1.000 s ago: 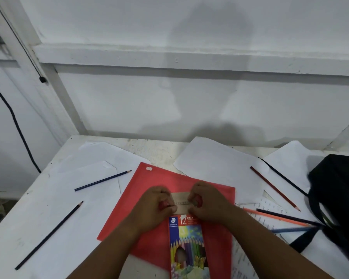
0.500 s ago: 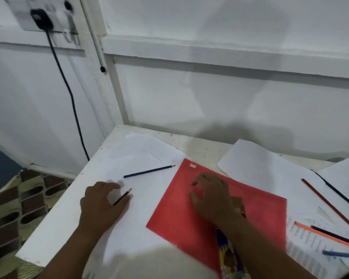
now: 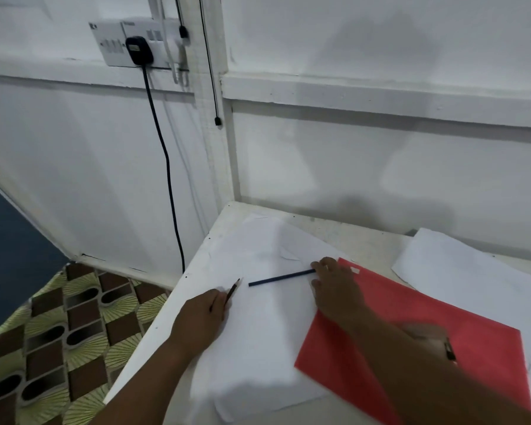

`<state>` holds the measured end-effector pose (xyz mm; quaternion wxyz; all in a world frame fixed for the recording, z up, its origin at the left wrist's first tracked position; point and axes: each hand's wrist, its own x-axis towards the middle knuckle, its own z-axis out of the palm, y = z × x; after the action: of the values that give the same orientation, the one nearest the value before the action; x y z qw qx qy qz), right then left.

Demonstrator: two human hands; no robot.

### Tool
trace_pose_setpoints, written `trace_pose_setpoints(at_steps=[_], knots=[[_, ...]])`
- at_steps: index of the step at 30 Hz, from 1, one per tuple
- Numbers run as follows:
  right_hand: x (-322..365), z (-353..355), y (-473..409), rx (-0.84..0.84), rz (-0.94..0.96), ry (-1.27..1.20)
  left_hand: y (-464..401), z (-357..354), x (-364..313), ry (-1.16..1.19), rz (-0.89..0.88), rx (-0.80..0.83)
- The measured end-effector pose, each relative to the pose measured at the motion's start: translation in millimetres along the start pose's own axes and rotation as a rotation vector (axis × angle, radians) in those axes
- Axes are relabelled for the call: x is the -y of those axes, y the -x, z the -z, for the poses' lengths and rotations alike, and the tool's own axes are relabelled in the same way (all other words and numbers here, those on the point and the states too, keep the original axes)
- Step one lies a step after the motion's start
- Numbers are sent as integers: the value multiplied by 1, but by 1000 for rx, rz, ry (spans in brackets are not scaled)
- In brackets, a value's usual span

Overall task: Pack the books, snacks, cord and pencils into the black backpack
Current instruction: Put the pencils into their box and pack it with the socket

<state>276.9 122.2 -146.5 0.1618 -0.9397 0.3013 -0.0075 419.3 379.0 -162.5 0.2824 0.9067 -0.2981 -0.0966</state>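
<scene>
Risk: your left hand (image 3: 200, 311) pinches the dark thin pencil (image 3: 233, 292) near the white bench (image 3: 166, 326) edge, your right hand (image 3: 334, 286) only fingertips the blue pencil (image 3: 281, 277) on loose white paper (image 3: 258, 332) — either may roll floorward; black backpack unseen

no legible text, the markings on the wall socket plate (image 3: 117, 46) too blurred

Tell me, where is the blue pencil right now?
The blue pencil lies on the white paper, left of the red folder, its right end under the right hand's fingertips.
</scene>
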Motion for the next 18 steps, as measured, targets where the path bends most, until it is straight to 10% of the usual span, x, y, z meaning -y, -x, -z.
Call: trace_pose_setpoints(at_steps=[18], knots=[[-16, 61, 57, -317, -300, -1240, -20, 22, -55, 333, 165, 125]])
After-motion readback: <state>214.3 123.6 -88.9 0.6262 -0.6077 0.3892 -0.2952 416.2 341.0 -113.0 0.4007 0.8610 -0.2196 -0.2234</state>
